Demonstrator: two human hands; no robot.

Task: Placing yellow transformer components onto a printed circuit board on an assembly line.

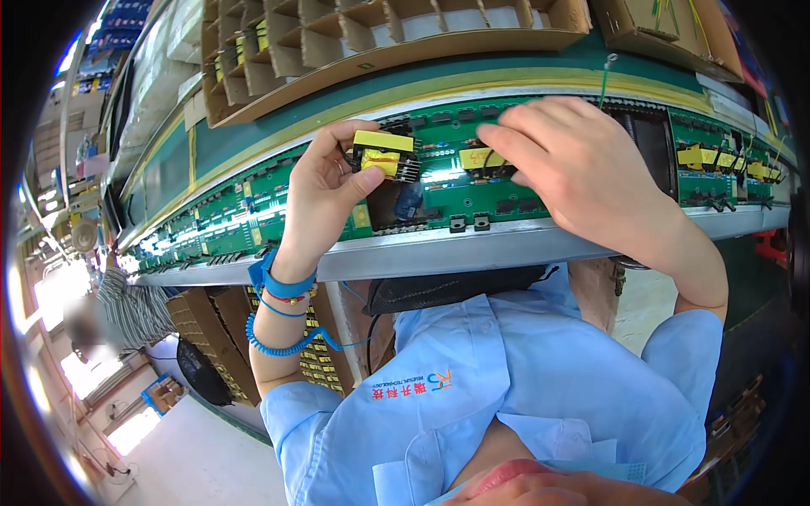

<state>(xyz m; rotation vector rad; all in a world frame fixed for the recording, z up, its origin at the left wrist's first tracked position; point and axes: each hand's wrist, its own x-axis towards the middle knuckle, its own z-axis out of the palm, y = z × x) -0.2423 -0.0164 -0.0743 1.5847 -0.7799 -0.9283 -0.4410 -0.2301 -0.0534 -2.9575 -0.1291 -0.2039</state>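
Observation:
My left hand (325, 190) holds a small yellow and black transformer (384, 155) by its sides, just above a green circuit board (472, 190) on the conveyor line. My right hand (578, 160) reaches over the same board, with its fingertips on a second yellow transformer (479, 158) that sits on the board. A blue coiled strap (283, 291) is around my left wrist.
Green circuit boards run along the metal conveyor rail (472, 253) to left and right; boards at the right (717, 160) carry yellow transformers. Divided cardboard trays (354, 51) stand behind the line. A box of yellow parts (325, 358) sits below. Another person (126, 308) works at far left.

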